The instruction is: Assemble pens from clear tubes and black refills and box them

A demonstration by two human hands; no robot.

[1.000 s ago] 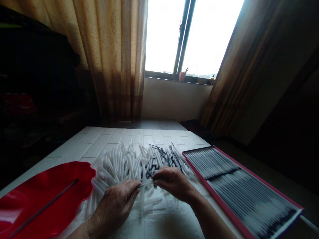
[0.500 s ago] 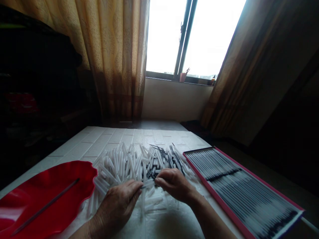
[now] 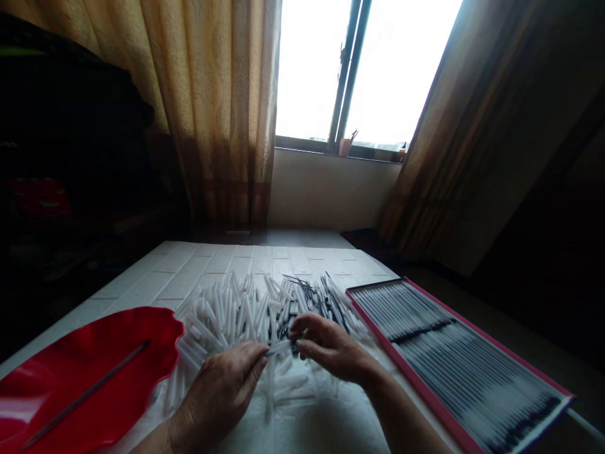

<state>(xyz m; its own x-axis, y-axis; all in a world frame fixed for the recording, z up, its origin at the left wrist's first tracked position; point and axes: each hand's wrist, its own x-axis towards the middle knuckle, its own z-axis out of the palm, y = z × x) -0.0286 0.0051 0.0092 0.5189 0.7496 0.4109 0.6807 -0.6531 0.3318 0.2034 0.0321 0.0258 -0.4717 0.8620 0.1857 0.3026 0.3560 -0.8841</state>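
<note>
My left hand (image 3: 222, 381) pinches a clear plastic tube (image 3: 282, 347) between thumb and fingers, the tube pointing to the right. Close to the tube's free end, my right hand (image 3: 328, 347) has its thumb and fingers parted; I make out nothing held in it. Both hands are over the near side of a loose pile of clear and whitish plastic tubes (image 3: 222, 309). Thin black sticks (image 3: 333, 299) lie among the pile's right part. Whether anything sits inside the held tube is too blurred to tell.
A red wavy-edged dish (image 3: 127, 334) on the left holds one slender dark stick (image 3: 89, 394). To the right lies a red-edged box (image 3: 380, 325) with rows of pen-like sticks. Beneath is a white brick-patterned tabletop (image 3: 203, 258); a curtained window (image 3: 312, 75) stands beyond.
The fingers of my right hand, closed together at the tube's end before, have opened and lifted slightly. My left hand keeps its pinch on the tube, almost unmoved.
</note>
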